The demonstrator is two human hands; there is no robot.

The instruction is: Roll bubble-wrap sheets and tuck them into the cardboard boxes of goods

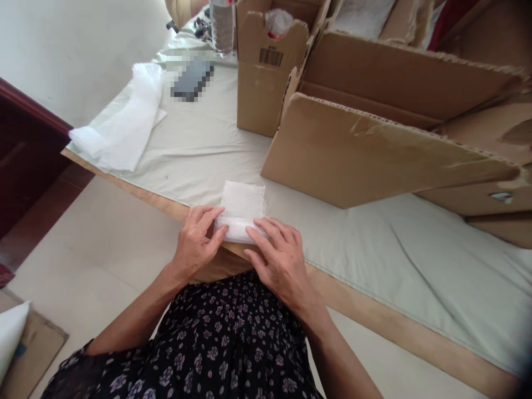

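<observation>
A small sheet of white bubble wrap (244, 199) lies at the table's front edge, its near end folded or rolled into a thick band. My left hand (194, 237) holds the left end of that band, thumb on top and fingers along the side. At the right end, the bent fingers of my right hand (281, 256) press on the band, with the thumb on the near side. Whether anything is wrapped inside is hidden.
Longer bubble wrap (124, 122) lies at the table's left. Behind it are a blurred dark flat object (192, 79) and a clear bottle (222, 27). A tall cardboard box (257, 88) and a large open one (332, 149) stand right. Part of another person (179, 10) shows at the top.
</observation>
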